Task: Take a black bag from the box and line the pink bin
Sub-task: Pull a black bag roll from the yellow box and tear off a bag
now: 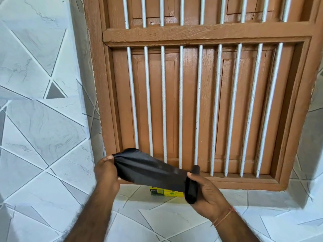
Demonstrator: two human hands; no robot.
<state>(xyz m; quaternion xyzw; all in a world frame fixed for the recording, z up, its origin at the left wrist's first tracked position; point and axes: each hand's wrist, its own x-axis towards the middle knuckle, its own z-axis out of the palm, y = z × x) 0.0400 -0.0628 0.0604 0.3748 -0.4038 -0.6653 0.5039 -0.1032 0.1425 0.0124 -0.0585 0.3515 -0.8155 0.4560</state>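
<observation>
My right hand (207, 194) grips a roll of black bags (192, 187), held upright in front of the window. From the roll a black bag (146, 168) stretches up and to the left. My left hand (106, 173) pinches its free end. Below the stretched bag, a yellow and green box (166, 192) lies on the tiled sill, partly hidden by the bag and roll. The pink bin is not in view.
A brown wooden window frame (206, 34) with white vertical bars (164, 102) and shut shutters fills the wall straight ahead. Grey-white patterned tiles (40, 119) cover the left wall and the sill (157, 219) beneath my hands.
</observation>
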